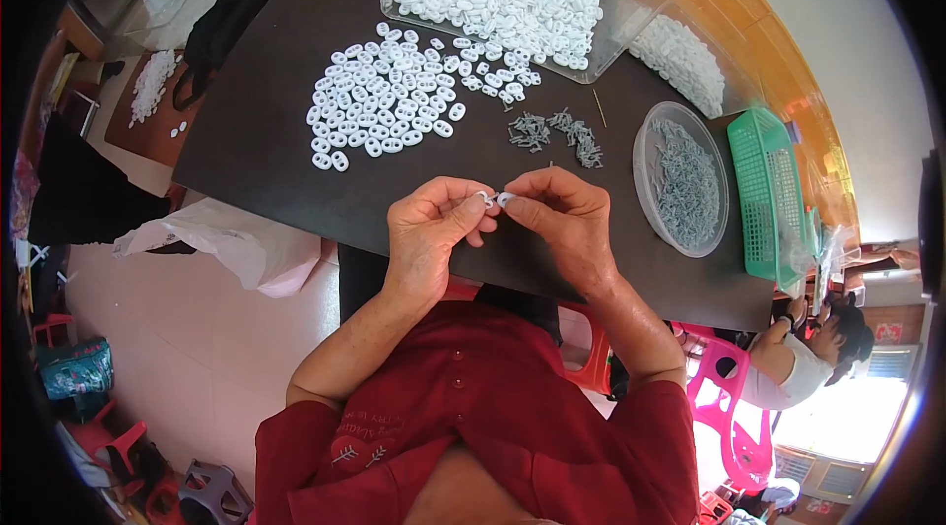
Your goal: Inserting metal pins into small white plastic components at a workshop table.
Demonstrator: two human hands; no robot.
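Over the near edge of a dark table (286, 146), my left hand (431, 225) pinches a small white plastic piece (484, 198) between thumb and fingers. My right hand (570, 225) holds another white plastic piece (505, 199) the same way. The two pieces are close together; whether they touch or a pin joins them is too small to tell. Beyond the hands lies a pile of white oval pieces with two holes (382, 99). Smaller white pieces (506, 82) are scattered to its right. Loose grey pins (532, 132) lie in small heaps nearer my right hand.
A clear bin (616, 32) of white pieces stands at the back. At the right are a round clear tub (641, 182) of grey pins and a green basket (759, 229). A plastic bag (246, 244) hangs near the left edge. Another person (798, 367) is near a pink chair (719, 392).
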